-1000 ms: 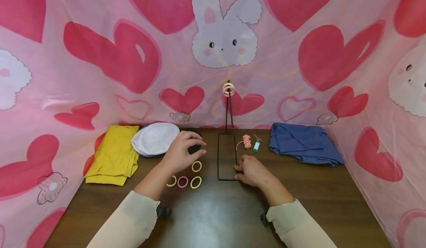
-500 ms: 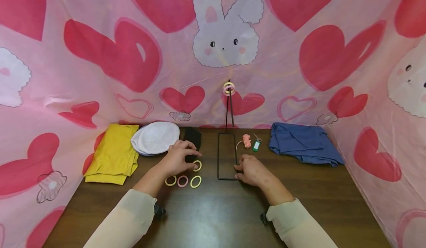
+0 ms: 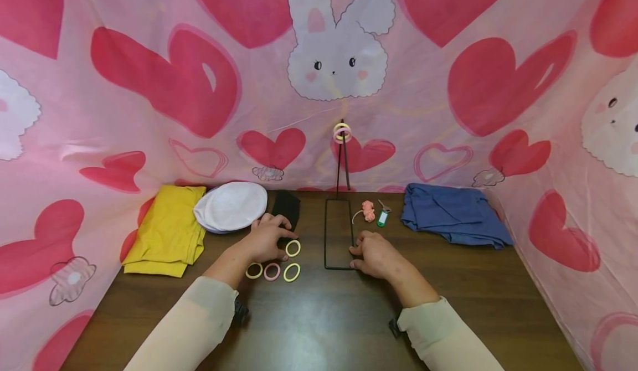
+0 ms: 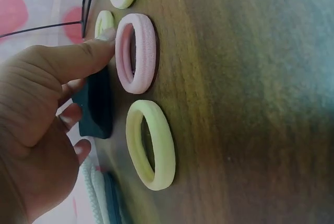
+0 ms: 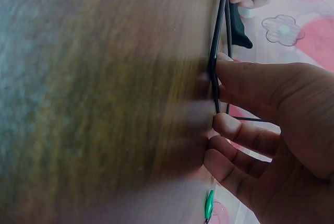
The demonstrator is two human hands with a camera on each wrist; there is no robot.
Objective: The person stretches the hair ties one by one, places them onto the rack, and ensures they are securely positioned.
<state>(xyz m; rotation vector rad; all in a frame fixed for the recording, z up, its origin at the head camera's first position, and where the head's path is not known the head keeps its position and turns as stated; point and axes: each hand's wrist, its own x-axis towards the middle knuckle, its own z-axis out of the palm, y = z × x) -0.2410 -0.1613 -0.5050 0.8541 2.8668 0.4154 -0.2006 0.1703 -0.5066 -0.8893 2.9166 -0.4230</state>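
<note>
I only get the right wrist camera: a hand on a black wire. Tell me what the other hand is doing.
Observer: The left hand lies on the table, thumb tip at the rim of a pink ring.
Operator: Count the loose rings.
Observer: Four on the table: the pink ring and three yellow rings.
Operator: Say what this wire belongs to.
Observer: It is the base of an upright wire stand; two hung rings sit at its top.
</note>
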